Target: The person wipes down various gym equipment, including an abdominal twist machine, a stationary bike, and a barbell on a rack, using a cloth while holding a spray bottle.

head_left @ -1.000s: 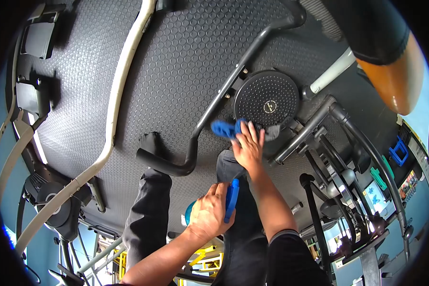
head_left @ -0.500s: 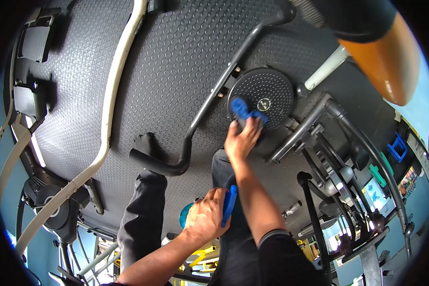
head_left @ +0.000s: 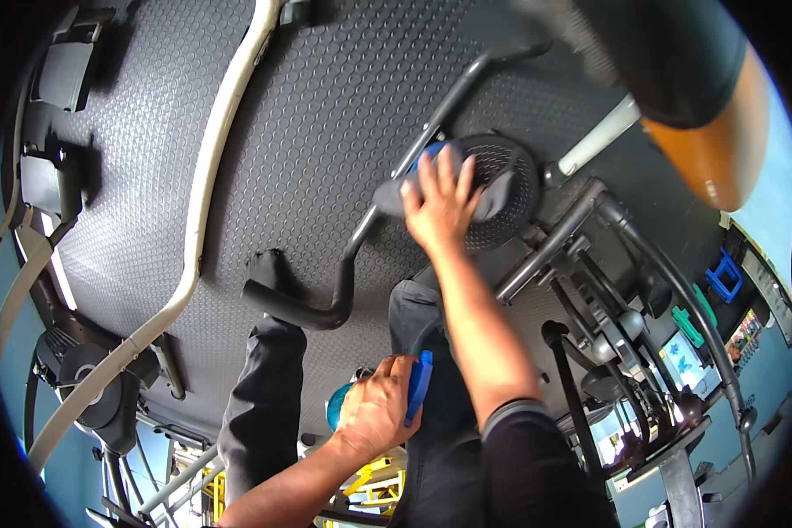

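Note:
My left hand (head_left: 377, 403) is wrapped around a spray bottle with a blue trigger head (head_left: 420, 387) and a teal body (head_left: 335, 407), mostly hidden by the hand. My right hand (head_left: 440, 207) reaches forward with its fingers spread, over the round black dimpled disc (head_left: 512, 224). Part of a blue cloth (head_left: 429, 153) shows beyond the fingertips; the hand covers the rest. Blurred grey shapes (head_left: 495, 199) stick out on both sides of the hand, and I cannot tell what they are. A bent black metal bar (head_left: 380, 198) runs just left of the disc.
Black studded matting (head_left: 317, 150) covers the floor. A long cream rail (head_left: 209, 150) curves along the left. Black machine frames (head_left: 669, 246) stand on the right, with a light tube (head_left: 600, 136) beyond the disc. An orange and black object (head_left: 717, 132) looms at upper right.
My right hand has moved slightly forward and its fingers have spread out from their grip on the blue cloth. The left hand with the spray bottle has barely moved.

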Demonstrator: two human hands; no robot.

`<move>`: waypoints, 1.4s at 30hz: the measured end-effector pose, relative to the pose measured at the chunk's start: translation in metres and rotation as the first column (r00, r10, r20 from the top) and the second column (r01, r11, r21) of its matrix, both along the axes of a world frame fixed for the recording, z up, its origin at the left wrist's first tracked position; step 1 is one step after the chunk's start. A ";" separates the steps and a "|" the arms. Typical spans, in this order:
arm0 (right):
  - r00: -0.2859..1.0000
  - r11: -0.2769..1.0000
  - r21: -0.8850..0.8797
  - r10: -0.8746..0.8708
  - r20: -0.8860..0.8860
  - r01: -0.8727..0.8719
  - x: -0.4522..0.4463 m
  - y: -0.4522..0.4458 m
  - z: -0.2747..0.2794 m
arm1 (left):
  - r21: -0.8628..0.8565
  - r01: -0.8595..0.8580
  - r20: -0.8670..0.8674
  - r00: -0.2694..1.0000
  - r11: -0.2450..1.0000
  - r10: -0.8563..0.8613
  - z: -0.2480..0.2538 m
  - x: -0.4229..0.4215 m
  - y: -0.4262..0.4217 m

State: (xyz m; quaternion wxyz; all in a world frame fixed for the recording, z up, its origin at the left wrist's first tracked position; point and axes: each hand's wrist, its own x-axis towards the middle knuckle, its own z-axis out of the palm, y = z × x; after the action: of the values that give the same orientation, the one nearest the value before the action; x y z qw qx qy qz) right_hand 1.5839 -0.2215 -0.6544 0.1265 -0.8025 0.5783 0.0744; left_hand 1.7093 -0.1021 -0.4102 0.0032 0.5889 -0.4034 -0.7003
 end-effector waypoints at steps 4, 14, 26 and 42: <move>0.980 0.977 0.073 0.200 -0.015 -0.198 -0.050 0.062 -0.006 | 0.002 -0.046 0.017 0.999 0.999 0.046 -0.001 0.008 -0.004; 0.372 0.371 -0.026 -0.927 0.042 0.928 -0.109 -0.018 -0.029 | 0.034 0.005 0.011 1.000 0.999 -0.006 -0.002 0.011 -0.003; 0.892 0.955 0.027 -0.286 0.351 0.296 -0.060 0.068 0.022 | -0.003 -0.036 0.055 0.998 0.999 0.037 -0.002 0.016 0.004; 0.937 0.996 0.020 -0.084 0.339 0.082 -0.048 0.074 0.010 | 0.021 -0.151 0.040 0.988 0.988 0.150 0.000 0.032 0.022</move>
State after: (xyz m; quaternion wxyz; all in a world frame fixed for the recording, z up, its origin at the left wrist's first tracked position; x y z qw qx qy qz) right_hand 1.5363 -0.1471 -0.6441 0.2299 -0.7779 0.5808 -0.0689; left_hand 1.7409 -0.0805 -0.4103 0.0414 0.6309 -0.3494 -0.6915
